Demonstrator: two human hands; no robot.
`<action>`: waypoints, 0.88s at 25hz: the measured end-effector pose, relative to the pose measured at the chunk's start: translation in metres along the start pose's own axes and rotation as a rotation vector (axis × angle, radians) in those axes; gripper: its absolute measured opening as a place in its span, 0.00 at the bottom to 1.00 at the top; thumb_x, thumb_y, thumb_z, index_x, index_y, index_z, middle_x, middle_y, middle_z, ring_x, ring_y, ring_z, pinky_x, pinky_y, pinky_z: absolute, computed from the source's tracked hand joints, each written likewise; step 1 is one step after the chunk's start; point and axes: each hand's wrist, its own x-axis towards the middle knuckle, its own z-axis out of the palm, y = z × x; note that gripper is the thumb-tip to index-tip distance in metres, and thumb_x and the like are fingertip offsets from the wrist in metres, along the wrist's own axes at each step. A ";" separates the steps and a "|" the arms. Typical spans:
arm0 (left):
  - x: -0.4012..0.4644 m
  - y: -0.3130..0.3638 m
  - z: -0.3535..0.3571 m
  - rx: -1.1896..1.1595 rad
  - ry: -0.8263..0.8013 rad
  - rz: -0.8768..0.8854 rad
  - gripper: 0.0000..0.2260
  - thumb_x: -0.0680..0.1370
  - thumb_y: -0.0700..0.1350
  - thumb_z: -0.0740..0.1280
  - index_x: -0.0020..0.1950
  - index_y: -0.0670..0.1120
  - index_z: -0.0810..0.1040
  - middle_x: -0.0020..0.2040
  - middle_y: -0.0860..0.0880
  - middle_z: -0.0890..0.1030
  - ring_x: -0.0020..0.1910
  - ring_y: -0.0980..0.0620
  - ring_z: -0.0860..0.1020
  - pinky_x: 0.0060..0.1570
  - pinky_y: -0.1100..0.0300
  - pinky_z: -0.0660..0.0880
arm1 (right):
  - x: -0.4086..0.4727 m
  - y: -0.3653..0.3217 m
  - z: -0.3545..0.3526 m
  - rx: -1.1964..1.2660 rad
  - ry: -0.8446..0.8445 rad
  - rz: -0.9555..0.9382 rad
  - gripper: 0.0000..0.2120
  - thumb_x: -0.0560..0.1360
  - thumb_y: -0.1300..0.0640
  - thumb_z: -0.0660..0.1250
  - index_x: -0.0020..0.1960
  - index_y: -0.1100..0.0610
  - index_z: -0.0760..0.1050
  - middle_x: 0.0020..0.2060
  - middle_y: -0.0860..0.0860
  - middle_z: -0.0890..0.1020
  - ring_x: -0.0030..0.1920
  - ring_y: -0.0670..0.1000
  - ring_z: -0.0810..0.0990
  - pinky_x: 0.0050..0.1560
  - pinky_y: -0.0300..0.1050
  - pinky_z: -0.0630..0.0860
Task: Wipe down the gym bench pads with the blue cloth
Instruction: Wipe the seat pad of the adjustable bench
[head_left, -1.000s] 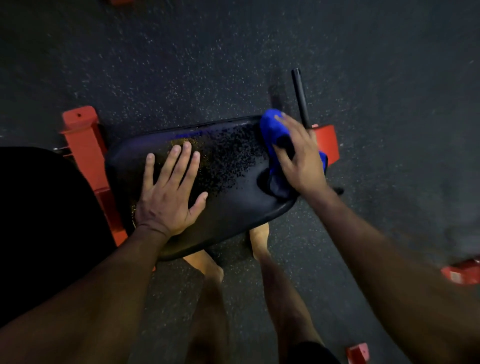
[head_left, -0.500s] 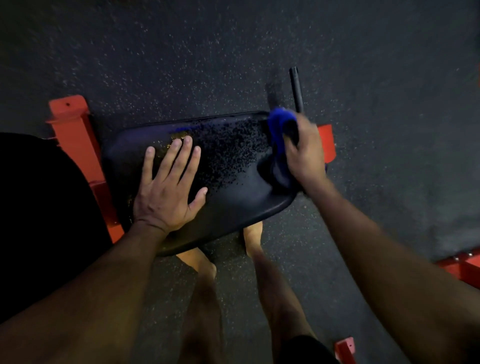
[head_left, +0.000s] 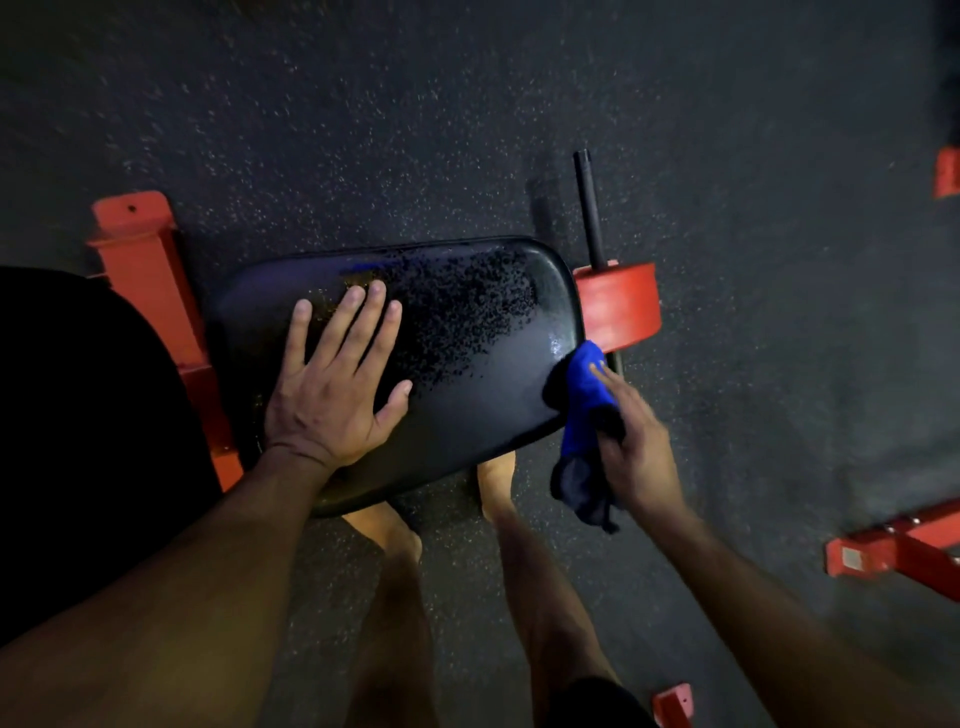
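My right hand (head_left: 636, 457) sits right of centre in the frame, its grip closed around the blue cloth (head_left: 584, 415), with one finger laid out along the fabric. The cloth's upper part presses against the right end of the black bench pad (head_left: 478, 374), at its lower right corner, and its loose tail hangs off below my hand. My left hand (head_left: 332, 384) lies flat on the left half of the pad, grip apart, fingers straight and spread, palm down, holding nothing. The pad runs across the middle of the frame, tilted, glossy near the cloth and speckled toward its centre. Just beyond its right end I see a red frame piece (head_left: 618, 306) with a black bar (head_left: 589, 208) sticking up toward the top of the frame. A red upright (head_left: 150, 275) stands at the pad's left end. My bare legs (head_left: 524, 561) show below the pad, on the dark speckled floor (head_left: 467, 104).
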 end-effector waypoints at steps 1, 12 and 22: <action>0.000 0.000 0.000 0.003 0.003 0.000 0.34 0.80 0.60 0.53 0.83 0.44 0.55 0.83 0.44 0.53 0.82 0.45 0.54 0.79 0.36 0.48 | 0.012 0.000 -0.015 -0.006 -0.025 -0.007 0.36 0.63 0.69 0.58 0.69 0.49 0.73 0.65 0.48 0.75 0.67 0.51 0.73 0.71 0.39 0.64; 0.000 -0.002 0.000 0.023 0.013 0.012 0.35 0.80 0.59 0.55 0.83 0.43 0.58 0.83 0.43 0.56 0.82 0.45 0.56 0.78 0.35 0.52 | 0.251 -0.090 -0.002 -0.415 -0.649 -0.346 0.22 0.81 0.46 0.59 0.74 0.50 0.66 0.67 0.50 0.76 0.63 0.47 0.73 0.65 0.42 0.66; -0.001 -0.001 -0.002 0.050 -0.036 0.014 0.35 0.80 0.59 0.56 0.83 0.44 0.57 0.83 0.43 0.57 0.82 0.45 0.55 0.79 0.36 0.51 | 0.244 -0.197 0.088 -0.318 -0.838 -0.743 0.20 0.83 0.45 0.57 0.73 0.50 0.67 0.67 0.46 0.76 0.64 0.46 0.75 0.65 0.48 0.70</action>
